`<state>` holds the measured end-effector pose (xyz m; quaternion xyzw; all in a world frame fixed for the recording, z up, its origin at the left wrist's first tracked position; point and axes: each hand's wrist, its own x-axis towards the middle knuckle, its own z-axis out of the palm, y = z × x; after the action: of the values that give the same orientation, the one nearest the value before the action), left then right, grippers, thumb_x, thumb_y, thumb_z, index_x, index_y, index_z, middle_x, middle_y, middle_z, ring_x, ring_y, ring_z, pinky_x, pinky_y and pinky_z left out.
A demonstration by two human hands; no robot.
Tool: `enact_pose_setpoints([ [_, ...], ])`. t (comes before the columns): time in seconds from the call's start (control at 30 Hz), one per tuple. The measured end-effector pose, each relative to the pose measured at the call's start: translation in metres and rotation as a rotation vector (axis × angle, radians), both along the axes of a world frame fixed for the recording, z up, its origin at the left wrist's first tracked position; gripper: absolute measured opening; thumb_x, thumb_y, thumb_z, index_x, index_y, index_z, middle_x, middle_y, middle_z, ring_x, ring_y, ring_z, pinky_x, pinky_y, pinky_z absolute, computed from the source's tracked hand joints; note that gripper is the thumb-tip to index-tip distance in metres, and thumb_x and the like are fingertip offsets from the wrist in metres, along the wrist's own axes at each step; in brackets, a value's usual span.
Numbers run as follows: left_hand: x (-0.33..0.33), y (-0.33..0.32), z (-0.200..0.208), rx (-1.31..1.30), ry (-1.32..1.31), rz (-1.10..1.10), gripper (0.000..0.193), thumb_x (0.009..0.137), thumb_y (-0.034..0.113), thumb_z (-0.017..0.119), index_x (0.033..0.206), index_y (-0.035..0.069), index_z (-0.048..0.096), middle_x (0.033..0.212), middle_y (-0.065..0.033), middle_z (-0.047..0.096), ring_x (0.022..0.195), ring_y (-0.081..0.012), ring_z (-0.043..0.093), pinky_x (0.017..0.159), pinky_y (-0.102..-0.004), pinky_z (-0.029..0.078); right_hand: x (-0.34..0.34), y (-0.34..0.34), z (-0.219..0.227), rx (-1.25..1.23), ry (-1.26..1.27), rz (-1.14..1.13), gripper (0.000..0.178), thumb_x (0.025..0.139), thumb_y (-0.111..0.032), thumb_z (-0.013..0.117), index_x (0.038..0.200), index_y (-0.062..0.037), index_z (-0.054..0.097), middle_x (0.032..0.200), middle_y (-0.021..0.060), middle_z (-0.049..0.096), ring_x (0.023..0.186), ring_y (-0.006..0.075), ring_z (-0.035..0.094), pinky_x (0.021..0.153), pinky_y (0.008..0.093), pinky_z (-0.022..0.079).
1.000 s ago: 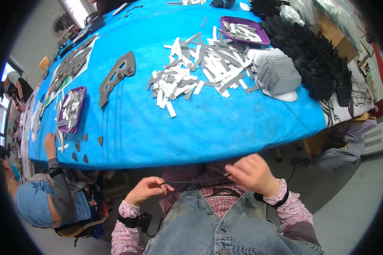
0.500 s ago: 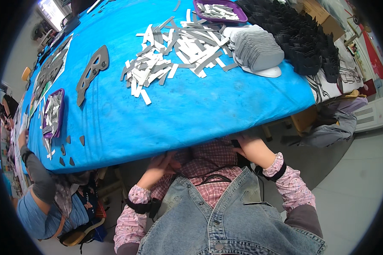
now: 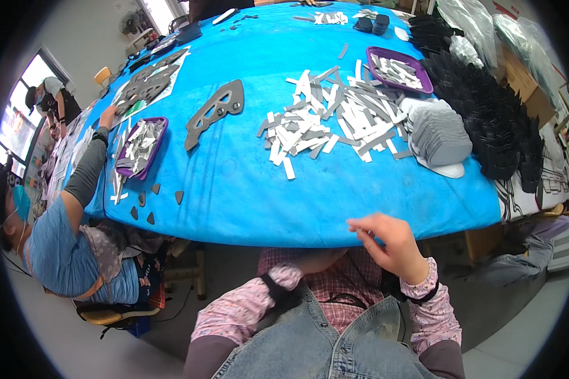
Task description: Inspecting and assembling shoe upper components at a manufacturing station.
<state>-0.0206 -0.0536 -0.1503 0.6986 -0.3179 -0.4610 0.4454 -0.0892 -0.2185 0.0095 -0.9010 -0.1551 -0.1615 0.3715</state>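
R. hand was up at the near edge of the table, palm half open, fingers loosely bent w/ the thumb apart from them. Its fingertips showed over the rim of the blue cloth; couldn't tell if they touched it. L. hand was low, just under the table edge, over the plaid cloth at the lap; fingers in shadow & mostly hidden, so couldn't tell if open or closed, or on what. A dark cord lay looped on the plaid, betw. the flaps of the denim top.

Up ahead, well apart from both hands: a loose heap of grey & white strips, w/ a purple tray of more strips just behind, toward the R. Next to the heap, a stack of rounded grey pcs, then a big pile of black pcs along the R. side.

L. of ctr., a grey cut-out pc lay flat on its own. Farther L., a 2nd purple tray, also full of strips, w/ a few small dark bits nearer the edge. A co-worker sat at far L., arm stretched toward flat grey shapes on a sheet.
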Motion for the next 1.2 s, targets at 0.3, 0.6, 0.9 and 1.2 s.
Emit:
enact_pose_setpoints([
  [0.3,0.09,0.107,0.2,-0.04,-0.209,0.018,0.034,0.088,0.021,0.052,0.117,0.002,0.051,0.11,-0.0125,0.058,0.104,-0.022,0.054,0.088,-0.0322,0.041,0.029,-0.009,-0.023,0.53,0.197,-0.271,0.017,0.086,-0.007,0.052,0.101,-0.002,0.058,0.077,0.0052,0.062,0.06,0.0077,0.055,0.053,0.0208,0.043],
  [0.6,0.236,0.166,0.149,0.561,-1.685,0.448,0.044,0.079,0.012,0.057,0.12,0.0,0.044,0.106,-0.0224,0.055,0.1,-0.0309,0.054,0.081,-0.0399,0.045,0.03,-0.01,-0.024,0.531,0.211,-0.246,0.016,0.087,-0.009,0.051,0.1,-0.0016,0.059,0.075,0.005,0.061,0.059,0.0082,0.055,0.053,0.0206,0.043],
  [0.9,0.242,0.174,0.168,0.725,-1.71,0.509,0.014,0.079,0.003,0.048,0.09,0.003,0.056,0.077,-0.0144,0.061,0.071,-0.0305,0.061,0.06,-0.0375,0.049,0.031,-0.008,-0.025,0.558,0.226,-0.232,0.016,0.088,-0.009,0.051,0.099,-0.0015,0.059,0.075,0.0045,0.061,0.06,0.0077,0.055,0.054,0.0202,0.043],
  [1.2,0.12,0.138,0.239,-0.197,-1.341,0.838,0.02,0.091,0.004,0.042,0.106,0.001,0.054,0.089,-0.0097,0.059,0.071,-0.0159,0.059,0.062,-0.0259,0.048,0.025,-0.011,-0.02,0.61,0.243,-0.176,0.025,0.086,-0.012,0.054,0.109,-0.0016,0.055,0.089,0.0066,0.061,0.068,0.0082,0.055,0.058,0.0208,0.044],
])
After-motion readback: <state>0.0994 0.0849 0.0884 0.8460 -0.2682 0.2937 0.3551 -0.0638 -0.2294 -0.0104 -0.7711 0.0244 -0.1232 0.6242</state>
